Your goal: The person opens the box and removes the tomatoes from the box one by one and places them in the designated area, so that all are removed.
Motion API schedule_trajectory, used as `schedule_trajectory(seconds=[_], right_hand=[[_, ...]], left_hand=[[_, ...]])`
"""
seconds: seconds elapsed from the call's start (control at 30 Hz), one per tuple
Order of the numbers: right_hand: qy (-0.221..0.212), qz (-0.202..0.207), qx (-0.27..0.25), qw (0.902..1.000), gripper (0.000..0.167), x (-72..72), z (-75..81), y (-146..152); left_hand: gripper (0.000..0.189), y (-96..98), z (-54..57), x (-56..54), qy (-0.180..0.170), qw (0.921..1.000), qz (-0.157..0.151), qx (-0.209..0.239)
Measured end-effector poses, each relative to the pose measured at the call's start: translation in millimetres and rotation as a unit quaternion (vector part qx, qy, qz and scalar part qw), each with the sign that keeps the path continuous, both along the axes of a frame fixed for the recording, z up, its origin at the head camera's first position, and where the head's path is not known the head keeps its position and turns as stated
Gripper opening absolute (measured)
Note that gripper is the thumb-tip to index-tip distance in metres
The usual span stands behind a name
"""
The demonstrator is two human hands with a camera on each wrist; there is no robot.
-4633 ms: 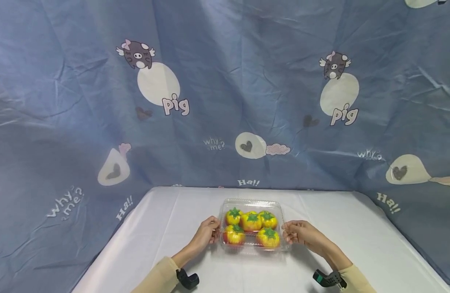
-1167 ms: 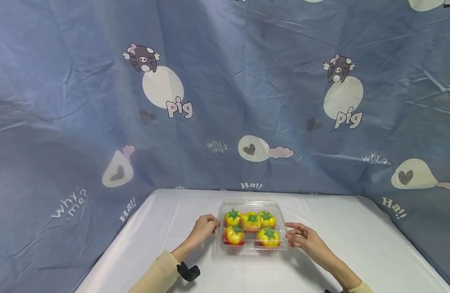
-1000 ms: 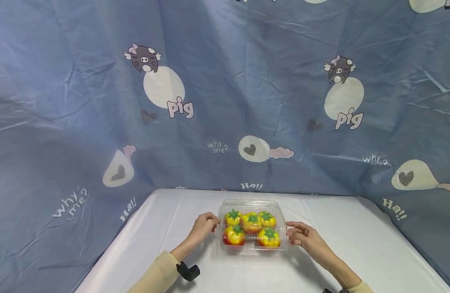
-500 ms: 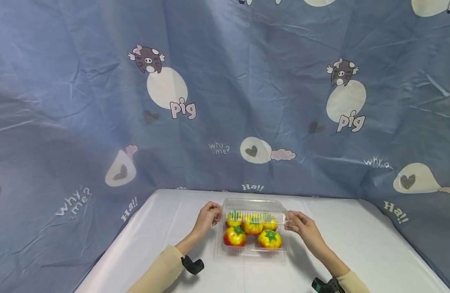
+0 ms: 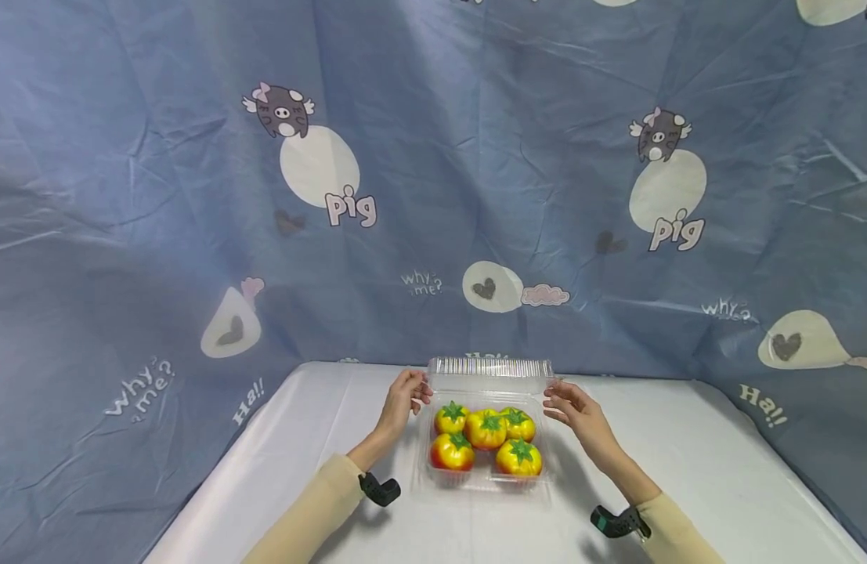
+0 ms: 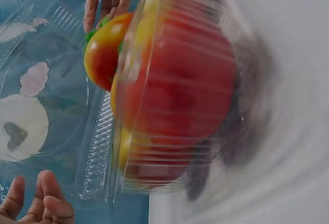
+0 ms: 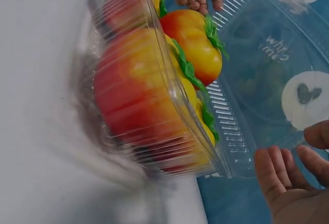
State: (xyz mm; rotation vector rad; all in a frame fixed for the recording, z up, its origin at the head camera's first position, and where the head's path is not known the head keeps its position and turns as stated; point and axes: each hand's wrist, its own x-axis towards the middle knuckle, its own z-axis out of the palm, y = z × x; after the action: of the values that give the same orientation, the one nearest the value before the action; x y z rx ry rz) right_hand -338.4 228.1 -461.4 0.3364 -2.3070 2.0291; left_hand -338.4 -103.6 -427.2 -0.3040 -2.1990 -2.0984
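Observation:
A clear plastic clamshell box (image 5: 481,478) sits on the table, holding several yellow-and-red tomatoes (image 5: 485,429) with green leafy tops. Its hinged lid (image 5: 489,381) is raised at the back, with the ribbed edge uppermost. At the lid's left edge, my left hand (image 5: 403,399) holds it with bent fingers. My right hand (image 5: 577,407) has thumb and fingertips at the lid's right edge. In the left wrist view the lid (image 6: 56,106) stands beyond the box wall. The right wrist view shows the lid (image 7: 267,70) near the right thumb and fingers (image 7: 275,170).
A white cloth covers the table (image 5: 327,423). Behind it hangs a blue curtain (image 5: 405,157) with cartoon pigs and lettering. Black bands (image 5: 380,489) are on both wrists, over beige sleeves.
The lid, earlier down over the tomatoes, has swung up and back, uncovering them. Both hands have moved upward and away with its edges. The box base has stayed in place.

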Motion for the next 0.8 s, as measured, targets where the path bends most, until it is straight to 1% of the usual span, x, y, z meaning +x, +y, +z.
schedule_trajectory(seconds=[0.03,0.1,0.2,0.27,0.4,0.53,0.67,0.8], right_hand=[[0.0,0.001,0.003,1.0,0.047,-2.3,0.0,0],[-0.002,0.005,0.01,0.9999,0.048,-7.3,0.0,0],[-0.006,0.005,0.028,0.9996,0.05,-14.2,-0.4,0],[-0.007,0.006,0.041,0.9991,0.052,-17.7,-0.9,0],[-0.009,0.004,0.068,0.9976,0.059,-20.6,-1.3,-1],[-0.006,0.01,0.067,0.9977,0.062,-22.3,-1.4,-2],[-0.006,0.012,0.053,0.9985,0.063,-25.0,-2.3,-2],[-0.017,0.005,0.054,0.9984,0.063,-28.6,-4.7,-2]], left_hand=[[0.031,0.0,0.7,-1.4,0.004,0.9999,0.003,-0.009],[0.033,-0.3,-8.1,-12.8,0.01,0.9996,0.014,-0.024],[0.034,-0.9,-24.2,-30.1,0.014,0.9981,0.037,-0.047],[0.032,-1.5,-36.2,-40.8,0.013,0.9973,0.051,-0.051],[0.029,-3.4,-43.0,-44.9,0.005,0.9958,0.063,-0.066],[0.03,-3.8,-45.2,-47.7,0.003,0.9949,0.067,-0.076],[0.033,-3.5,-44.9,-51.3,0.006,0.9954,0.055,-0.078],[0.041,-5.1,-46.5,-53.3,0.004,0.9943,0.042,-0.098]])
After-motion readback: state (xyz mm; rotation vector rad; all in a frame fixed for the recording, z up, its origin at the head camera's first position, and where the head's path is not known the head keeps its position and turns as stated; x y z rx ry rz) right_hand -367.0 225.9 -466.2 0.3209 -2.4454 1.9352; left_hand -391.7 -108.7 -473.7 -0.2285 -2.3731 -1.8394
